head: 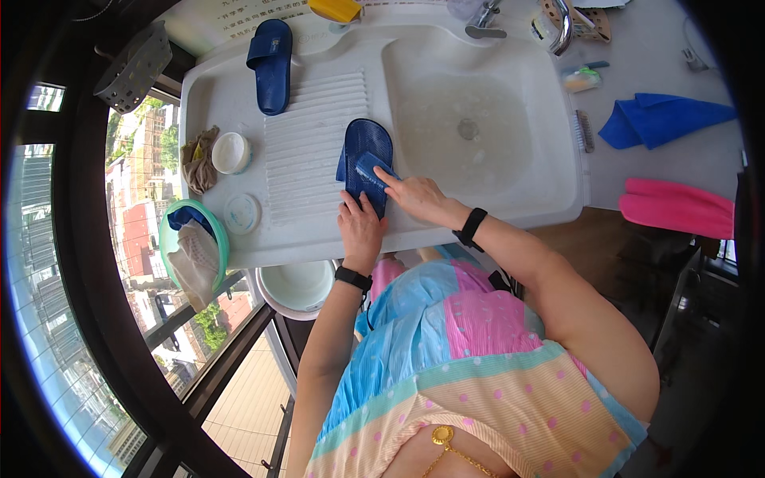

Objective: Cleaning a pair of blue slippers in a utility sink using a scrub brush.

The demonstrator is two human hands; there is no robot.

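Observation:
A dark blue slide slipper (367,140) lies sole up on the white sink's ribbed washboard (314,149), part of its strap showing at the left side. My left hand (361,230) presses on its near end, fingers on the sole. In my right hand (418,194) is a blue scrub brush (373,167), its bristles against the middle of the sole and my index finger stretched along its back. The matching slipper (273,71) rests right side up at the board's upper left.
Right of the washboard, the basin (472,125) holds cloudy water under a faucet (487,27). A white tub (231,153), its lid (242,214) and a brown rag (200,160) sit at left. Blue cloth (663,119), a pink cloth item (675,206) and another brush (584,131) lie right.

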